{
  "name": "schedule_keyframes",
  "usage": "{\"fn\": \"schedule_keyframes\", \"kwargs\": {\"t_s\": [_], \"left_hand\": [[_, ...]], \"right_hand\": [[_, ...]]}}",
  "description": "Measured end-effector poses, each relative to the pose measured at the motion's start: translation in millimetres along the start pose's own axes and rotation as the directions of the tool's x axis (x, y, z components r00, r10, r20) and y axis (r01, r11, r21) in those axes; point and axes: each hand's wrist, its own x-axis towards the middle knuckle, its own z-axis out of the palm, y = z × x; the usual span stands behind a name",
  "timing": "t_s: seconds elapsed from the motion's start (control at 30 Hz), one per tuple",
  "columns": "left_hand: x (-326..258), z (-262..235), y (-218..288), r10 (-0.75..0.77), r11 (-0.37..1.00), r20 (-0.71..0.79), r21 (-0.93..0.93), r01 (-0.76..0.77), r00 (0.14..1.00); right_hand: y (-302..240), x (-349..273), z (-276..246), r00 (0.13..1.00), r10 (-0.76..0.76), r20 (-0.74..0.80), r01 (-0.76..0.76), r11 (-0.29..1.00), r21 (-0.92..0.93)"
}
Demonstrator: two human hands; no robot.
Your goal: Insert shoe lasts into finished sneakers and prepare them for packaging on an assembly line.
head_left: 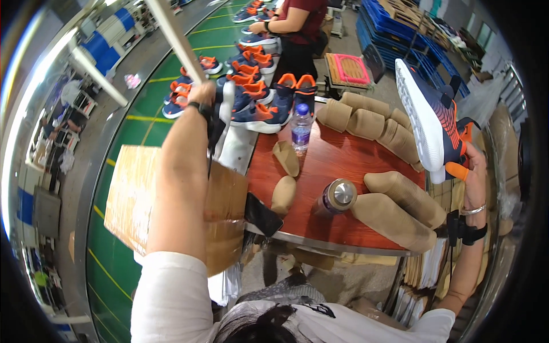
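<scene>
Raised at the right, my right hand (pixel 474 174) is closed on the heel end of a navy and orange sneaker (pixel 433 108). Its white sole faces left and its toe points up. An orange cover sits on that thumb. My left hand (pixel 203 92) reaches far forward over the green conveyor, closed beside a pale pole. A second sneaker (pixel 226 106), seen edge-on with its white sole toward the right, appears to be in its grip; the fingers are mostly hidden. Both wrists wear black bands.
On the red-brown table (pixel 303 211) are tan shoe inserts (pixel 394 223), a steel flask (pixel 337 197), a water bottle (pixel 301 128) and a black phone (pixel 263 214). A cardboard box (pixel 134 200) stands left. More sneakers (pixel 246 77) line the green conveyor (pixel 117 263), near another person (pixel 297 28).
</scene>
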Motion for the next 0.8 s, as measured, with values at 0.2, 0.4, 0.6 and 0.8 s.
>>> {"fn": "schedule_keyframes", "kwargs": {"t_s": [0.2,0.4,0.6,0.8], "left_hand": [[-89,-221,-24,-0.075,0.761,-0.155,-0.647,-0.044,0.985],[-311,-365,-125,-0.578,0.617,-0.277,-0.764,0.189,0.767],[-563,-322,-254,-0.525,0.836,-0.522,-0.465,0.292,0.672],[-789,-168,-368,-0.577,0.808,-0.352,-0.115,0.577,0.737]], "right_hand": [[-36,1,44,0.981,-0.105,0.16,0.11,0.994,-0.023],[-105,-15,87,0.873,-0.346,0.343,0.34,0.937,0.081],[-223,-75,210,0.595,-0.492,0.636,0.596,0.801,0.062],[-323,-234,458,0.217,-0.462,0.86,0.666,0.714,0.216]]}}
